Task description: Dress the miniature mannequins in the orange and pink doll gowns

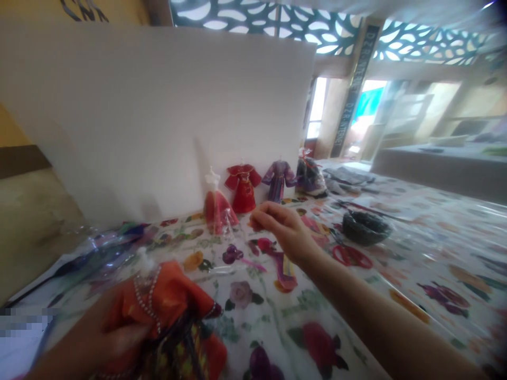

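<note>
My left hand (127, 332) is closed around an orange doll dress (174, 295) trimmed with strings of white beads. Its skirt has a dark and yellow pattern, and a whitish form pokes out at the neck. My right hand (283, 229) is raised over the table, fingertips pinched together; whatever they hold, if anything, cannot be made out. Behind that hand stand a red doll dress (243, 187) and a purple doll robe (279, 179). To their left is a small white dress form (213, 179) with a pink-red skirt (217, 211).
A flower-printed cloth (233, 332) covers the table. On the right sit a black plastic-lined bowl (366, 227) and a red round item (352, 257). A ribbon-like strip (285, 272) lies centrally. A wrapped bundle (311, 174) stands by the white board (158, 116). Shiny fabric (114, 243) lies left.
</note>
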A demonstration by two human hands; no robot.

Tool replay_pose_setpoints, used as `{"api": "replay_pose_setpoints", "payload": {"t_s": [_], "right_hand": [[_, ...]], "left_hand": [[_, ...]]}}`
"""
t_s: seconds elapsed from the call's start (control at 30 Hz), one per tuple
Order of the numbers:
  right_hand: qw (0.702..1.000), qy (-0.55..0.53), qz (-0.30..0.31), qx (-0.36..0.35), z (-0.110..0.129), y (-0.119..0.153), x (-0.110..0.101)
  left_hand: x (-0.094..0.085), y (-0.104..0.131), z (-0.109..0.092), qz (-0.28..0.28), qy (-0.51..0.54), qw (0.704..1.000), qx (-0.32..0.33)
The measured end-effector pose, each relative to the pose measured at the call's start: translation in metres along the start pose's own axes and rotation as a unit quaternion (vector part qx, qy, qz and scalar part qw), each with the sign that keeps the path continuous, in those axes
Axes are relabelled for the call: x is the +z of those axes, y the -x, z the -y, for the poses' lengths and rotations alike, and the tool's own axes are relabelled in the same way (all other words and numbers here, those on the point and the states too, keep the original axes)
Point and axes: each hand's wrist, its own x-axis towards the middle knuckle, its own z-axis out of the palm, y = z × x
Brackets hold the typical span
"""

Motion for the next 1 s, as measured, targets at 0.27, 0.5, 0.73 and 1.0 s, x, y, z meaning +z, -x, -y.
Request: {"api": "replay_pose_setpoints", "payload": {"t_s": [0.27, 0.5, 0.73, 1.0], "right_hand": [[0.996, -0.062, 0.054, 0.033, 0.007, -0.009, 0.009], [0.997, -0.056, 0.056, 0.009, 0.007, -0.014, 0.009], [0.972, -0.198, 0.071, 0.105, 0.003, -0.016, 0.01], [0.987, -0.132, 0.087, 0.014, 0.005, -0.009, -0.003]], "left_hand": [[0.011, -0.004, -0.019, 0.062, 0.021, 0.998, -0.013], [0.016, 0.0, -0.03, 0.052, 0.01, 0.999, -0.004], [0.011, -0.003, -0.028, 0.048, -0.026, 0.998, 0.028], [0.01, -0.006, -0.025, 0.03, -0.028, 0.998, 0.045]]}}
